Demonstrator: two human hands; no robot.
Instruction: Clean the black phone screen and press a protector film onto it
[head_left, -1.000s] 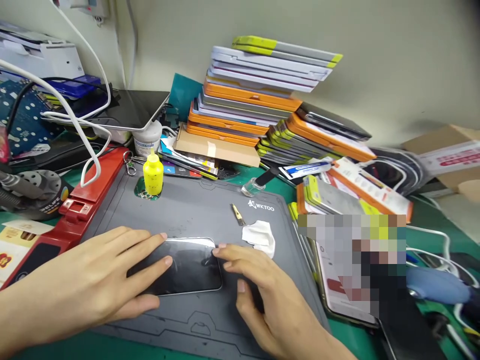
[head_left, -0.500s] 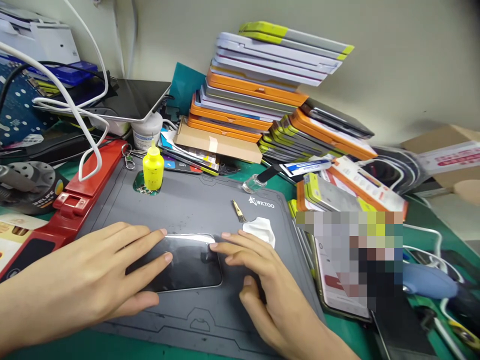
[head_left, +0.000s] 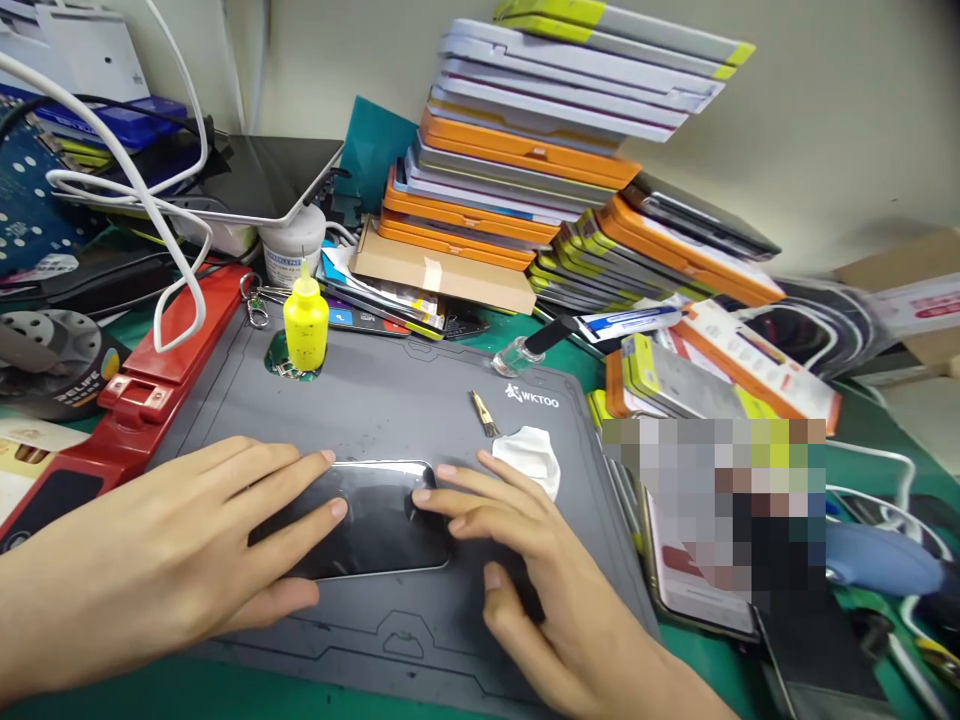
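A smartphone (head_left: 379, 535) with a dark, glossy face lies flat on the grey work mat (head_left: 300, 655). Across its left part rests my left hand (head_left: 195, 540), fingers stretched out and covering that end. My right hand (head_left: 532, 560) is at the phone's right end, fingers apart, with a fingertip touching or just over the glass; its thumb is off to the side. Beyond the right hand are a crumpled white cloth (head_left: 531, 455) and a small brush (head_left: 484, 413). A yellow dropper bottle (head_left: 305, 325) stands upright toward the back of the mat.
Stacked orange and grey flat cases (head_left: 517, 190) stand behind the mat. A red tool holder (head_left: 169, 365) borders it on the left, below a looping white cable (head_left: 169, 260). A small glass bottle (head_left: 517, 357) sits at the back right. Another phone (head_left: 701, 590), partly blurred out, lies on the right.
The view has shifted slightly. My right fingertip sits a little further in over the phone's right end. My left hand stays spread on the phone.
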